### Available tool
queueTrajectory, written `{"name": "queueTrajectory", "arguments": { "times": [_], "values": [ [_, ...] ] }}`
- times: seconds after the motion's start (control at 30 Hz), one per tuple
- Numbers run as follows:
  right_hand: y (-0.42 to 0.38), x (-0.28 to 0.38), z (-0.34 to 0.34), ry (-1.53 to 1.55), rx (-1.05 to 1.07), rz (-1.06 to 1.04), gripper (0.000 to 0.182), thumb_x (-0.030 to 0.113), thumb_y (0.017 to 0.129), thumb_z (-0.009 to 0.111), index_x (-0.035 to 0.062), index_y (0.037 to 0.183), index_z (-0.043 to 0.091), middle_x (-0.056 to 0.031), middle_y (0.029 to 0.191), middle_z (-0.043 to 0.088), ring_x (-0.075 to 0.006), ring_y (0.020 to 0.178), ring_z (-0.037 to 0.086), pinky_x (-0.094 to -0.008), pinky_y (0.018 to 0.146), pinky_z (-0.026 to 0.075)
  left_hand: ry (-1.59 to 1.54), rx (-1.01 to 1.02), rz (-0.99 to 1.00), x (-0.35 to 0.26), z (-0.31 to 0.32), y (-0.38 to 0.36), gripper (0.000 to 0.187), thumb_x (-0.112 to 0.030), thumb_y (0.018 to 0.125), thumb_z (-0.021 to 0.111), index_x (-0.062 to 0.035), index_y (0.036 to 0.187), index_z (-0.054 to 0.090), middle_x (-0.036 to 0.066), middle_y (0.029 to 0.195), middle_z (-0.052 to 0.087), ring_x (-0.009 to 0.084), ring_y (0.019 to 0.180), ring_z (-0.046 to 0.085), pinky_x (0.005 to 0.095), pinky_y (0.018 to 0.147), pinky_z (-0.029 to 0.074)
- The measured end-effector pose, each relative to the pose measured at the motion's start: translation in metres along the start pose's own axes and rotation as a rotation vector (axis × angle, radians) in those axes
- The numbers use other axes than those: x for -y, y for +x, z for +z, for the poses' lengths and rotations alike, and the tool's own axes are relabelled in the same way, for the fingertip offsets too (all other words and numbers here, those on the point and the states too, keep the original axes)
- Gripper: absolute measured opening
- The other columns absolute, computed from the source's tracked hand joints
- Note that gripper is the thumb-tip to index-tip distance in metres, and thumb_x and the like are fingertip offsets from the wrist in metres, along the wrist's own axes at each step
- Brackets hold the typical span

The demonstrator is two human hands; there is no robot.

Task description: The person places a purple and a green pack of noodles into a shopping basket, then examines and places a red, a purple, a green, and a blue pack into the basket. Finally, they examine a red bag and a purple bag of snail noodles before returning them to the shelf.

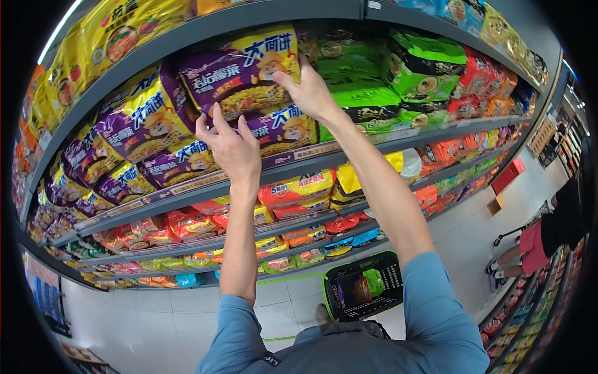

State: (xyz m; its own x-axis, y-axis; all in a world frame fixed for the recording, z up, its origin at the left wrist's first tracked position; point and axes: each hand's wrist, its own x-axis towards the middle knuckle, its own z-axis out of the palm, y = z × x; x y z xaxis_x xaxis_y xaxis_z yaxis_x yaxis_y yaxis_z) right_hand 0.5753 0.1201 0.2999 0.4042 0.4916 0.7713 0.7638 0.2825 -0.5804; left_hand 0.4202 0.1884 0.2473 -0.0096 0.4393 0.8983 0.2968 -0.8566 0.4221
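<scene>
Both my arms reach up to a store shelf (187,187) stacked with purple and yellow noodle multipacks. My left hand (232,148) presses its fingers on the lower left edge of the top purple pack (240,75). My right hand (309,91) grips the same pack's right edge, fingers spread over it. A second purple pack (283,128) lies under it, between my hands. Whether the top pack is lifted off the stack I cannot tell.
Green packs (374,93) sit to the right, red and orange packs (299,199) on lower shelves. A green and black shopping basket (361,288) with a few items stands on the tiled floor. A person in red shorts (536,243) stands in the aisle at right.
</scene>
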Motion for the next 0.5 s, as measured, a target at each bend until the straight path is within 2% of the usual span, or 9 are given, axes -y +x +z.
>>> {"name": "queueTrajectory", "arguments": {
  "times": [0.03,0.07,0.13,0.17,0.2,0.27,0.33,0.47,0.5],
  "values": [
    [-0.002,0.004,-0.003,-0.047,0.022,0.089,0.063,0.038,0.082,0.064,-0.0003,0.125,0.04,-0.023,0.113,0.057,-0.0366,0.107,0.055,-0.0409,0.089,0.042,-0.006,0.011,0.004,-0.003,-0.002,-0.002,0.044,-0.01,0.082,0.064,0.0013,0.121,0.048,0.024,0.12,0.038,0.0322,0.09,0.055,0.0391,0.076,0.048],
    [-0.008,0.003,0.001,-0.049,0.016,0.099,0.063,0.038,0.082,0.064,-0.0003,0.125,0.04,-0.023,0.113,0.057,-0.0366,0.107,0.055,-0.0409,0.089,0.042,0.018,0.031,0.02,-0.005,-0.005,-0.005,0.044,-0.011,0.081,0.064,0.0011,0.121,0.048,0.023,0.118,0.039,0.0312,0.089,0.054,0.0389,0.075,0.048],
    [-0.02,0.002,0.011,-0.324,-0.313,0.04,0.074,0.043,0.08,0.065,-0.0029,0.129,0.033,-0.0255,0.119,0.05,-0.0396,0.108,0.051,-0.0432,0.088,0.042,0.044,0.048,0.033,-0.007,-0.007,-0.008,0.044,-0.011,0.081,0.065,0.0009,0.12,0.048,0.022,0.115,0.04,0.0302,0.089,0.053,0.0387,0.075,0.047],
    [-0.025,0.013,0.01,-0.291,-0.284,0.025,0.081,0.043,0.08,0.065,-0.0057,0.132,0.027,-0.0262,0.119,0.045,-0.0408,0.108,0.049,-0.0449,0.089,0.041,0.016,0.089,0.065,-0.006,-0.008,-0.009,0.044,-0.011,0.082,0.064,0.0001,0.121,0.049,0.021,0.115,0.041,0.0321,0.094,0.053,0.039,0.078,0.047],
    [-0.027,0.013,0.012,-0.285,-0.283,0.025,0.081,0.043,0.08,0.065,-0.0057,0.132,0.027,-0.0262,0.119,0.045,-0.0408,0.108,0.049,-0.0449,0.089,0.041,-0.01,0.129,0.099,-0.006,-0.01,-0.009,0.043,-0.011,0.082,0.064,-0.0008,0.122,0.049,0.021,0.116,0.042,0.0339,0.099,0.053,0.0394,0.081,0.046],
    [-0.031,0.015,0.02,-0.323,-0.354,-0.07,0.079,0.038,0.082,0.064,-0.0065,0.133,0.024,-0.0254,0.117,0.046,-0.0395,0.105,0.05,-0.0451,0.089,0.04,-0.012,0.13,0.111,-0.008,-0.014,-0.008,0.042,-0.011,0.082,0.064,-0.0004,0.12,0.05,0.021,0.112,0.044,0.0346,0.098,0.053,0.0391,0.08,0.047],
    [-0.033,0.02,0.024,-0.318,-0.357,-0.049,0.078,0.037,0.082,0.063,-0.0067,0.134,0.024,-0.0259,0.118,0.045,-0.0397,0.107,0.049,-0.0452,0.09,0.039,-0.037,0.158,0.152,-0.008,-0.017,-0.008,0.042,-0.01,0.082,0.064,-0.0005,0.121,0.05,0.021,0.113,0.044,0.0347,0.097,0.054,0.0399,0.08,0.047],
    [-0.036,0.029,0.024,-0.343,-0.357,-0.013,0.077,0.033,0.083,0.063,-0.0079,0.134,0.021,-0.0283,0.124,0.04,-0.0405,0.112,0.045,-0.0456,0.094,0.036,-0.061,0.221,0.14,-0.011,-0.028,-0.011,0.04,-0.01,0.083,0.063,-0.0028,0.121,0.05,0.021,0.113,0.044,0.0332,0.092,0.055,0.0375,0.072,0.049],
    [-0.037,0.032,0.023,-0.345,-0.356,-0.013,0.079,0.032,0.082,0.064,-0.0081,0.134,0.021,-0.0286,0.126,0.039,-0.0406,0.114,0.044,-0.0455,0.095,0.036,-0.031,0.195,0.198,-0.01,-0.029,-0.012,0.039,-0.01,0.084,0.062,-0.0037,0.12,0.05,0.02,0.114,0.043,0.031,0.091,0.056,0.0343,0.065,0.051]
  ]
}}
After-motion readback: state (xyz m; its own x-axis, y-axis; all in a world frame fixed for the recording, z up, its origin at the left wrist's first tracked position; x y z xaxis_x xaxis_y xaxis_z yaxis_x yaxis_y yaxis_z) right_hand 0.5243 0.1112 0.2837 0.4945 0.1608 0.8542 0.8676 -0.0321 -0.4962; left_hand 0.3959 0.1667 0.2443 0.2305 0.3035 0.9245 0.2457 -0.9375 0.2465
